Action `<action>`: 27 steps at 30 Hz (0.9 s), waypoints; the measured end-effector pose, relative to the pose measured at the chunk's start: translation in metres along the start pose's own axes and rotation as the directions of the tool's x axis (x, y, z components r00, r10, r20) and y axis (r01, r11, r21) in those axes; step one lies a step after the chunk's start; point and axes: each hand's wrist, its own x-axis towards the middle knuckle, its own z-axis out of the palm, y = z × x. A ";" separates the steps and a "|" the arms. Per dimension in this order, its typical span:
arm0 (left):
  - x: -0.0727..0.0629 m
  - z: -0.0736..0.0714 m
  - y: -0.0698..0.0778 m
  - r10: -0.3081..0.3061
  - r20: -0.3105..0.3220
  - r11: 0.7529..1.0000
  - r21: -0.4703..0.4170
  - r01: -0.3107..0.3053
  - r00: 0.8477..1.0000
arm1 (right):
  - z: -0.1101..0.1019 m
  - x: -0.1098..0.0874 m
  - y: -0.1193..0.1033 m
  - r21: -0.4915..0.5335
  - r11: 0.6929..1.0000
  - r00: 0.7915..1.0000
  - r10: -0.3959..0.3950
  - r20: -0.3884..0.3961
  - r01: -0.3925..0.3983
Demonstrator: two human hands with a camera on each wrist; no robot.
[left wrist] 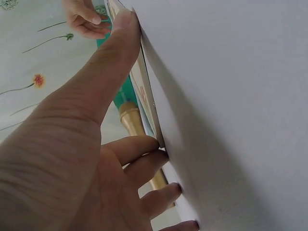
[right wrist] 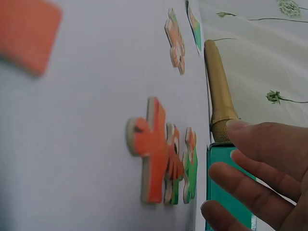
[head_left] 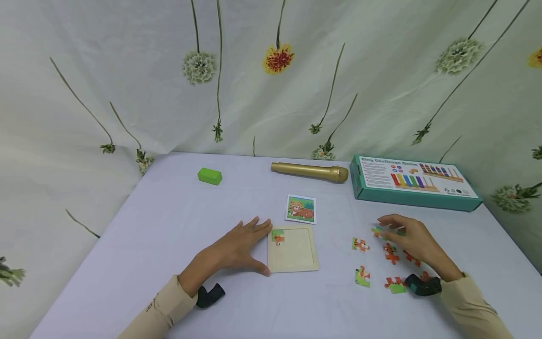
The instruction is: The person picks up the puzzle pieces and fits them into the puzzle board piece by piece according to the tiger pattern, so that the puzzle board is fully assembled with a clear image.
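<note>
touching tray with spread-fingered left hand | above puzzle pieces with right hand, fingers loosely parted | beyond: picture card, gold microphone, teal box, green block

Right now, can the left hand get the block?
Probably yes. The left hand touches the board, and only bare table shows between that hand and the block. It would likely have to let go of the board and stretch farther back.
</note>
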 end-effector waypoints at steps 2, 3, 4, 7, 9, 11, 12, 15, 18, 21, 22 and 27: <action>0.000 0.000 0.000 0.004 0.004 1.000 0.000 -0.004 1.000 | 0.000 -0.001 0.003 0.002 1.000 1.000 0.000 0.007 0.000; 0.000 0.000 0.000 0.006 0.005 1.000 -0.003 -0.006 1.000 | 0.000 -0.001 0.004 0.002 1.000 1.000 -0.003 0.009 0.003; 0.000 -0.001 0.001 0.008 0.004 1.000 -0.007 -0.008 1.000 | -0.001 -0.001 0.006 0.000 1.000 1.000 -0.007 0.012 0.007; 0.000 -0.001 0.001 0.008 0.005 1.000 -0.012 -0.008 1.000 | -0.001 -0.001 0.010 -0.006 1.000 1.000 -0.016 0.018 0.017; 0.000 -0.001 0.001 0.010 0.000 1.000 -0.016 -0.010 1.000 | -0.001 -0.001 0.012 -0.007 1.000 0.999 -0.023 0.024 0.023; 0.000 0.000 0.000 0.011 -0.003 1.000 -0.016 -0.011 1.000 | -0.001 -0.002 0.014 -0.008 1.000 0.999 -0.024 0.029 0.024; 0.000 0.000 0.000 0.012 -0.004 1.000 -0.018 -0.012 1.000 | -0.001 -0.002 0.014 -0.009 1.000 0.999 -0.025 0.030 0.026; 0.000 0.001 0.000 0.014 -0.003 1.000 -0.020 -0.014 1.000 | -0.001 -0.003 0.016 -0.024 0.999 0.999 -0.034 0.028 0.034; 0.000 0.001 0.000 0.013 0.000 1.000 -0.023 -0.013 1.000 | -0.001 -0.002 0.016 -0.053 0.997 0.999 -0.049 0.020 0.050; 0.000 0.001 0.000 0.013 0.001 1.000 -0.021 -0.013 1.000 | 0.000 -0.001 0.017 -0.077 0.995 0.998 -0.060 0.017 0.061; 0.000 0.001 -0.001 0.013 0.000 1.000 -0.019 -0.013 1.000 | 0.000 -0.001 0.017 -0.084 0.994 0.998 -0.063 0.014 0.064; 0.000 0.001 -0.001 0.015 -0.005 1.000 -0.014 -0.015 1.000 | 0.003 0.002 0.017 -0.096 0.991 0.996 -0.088 0.007 0.089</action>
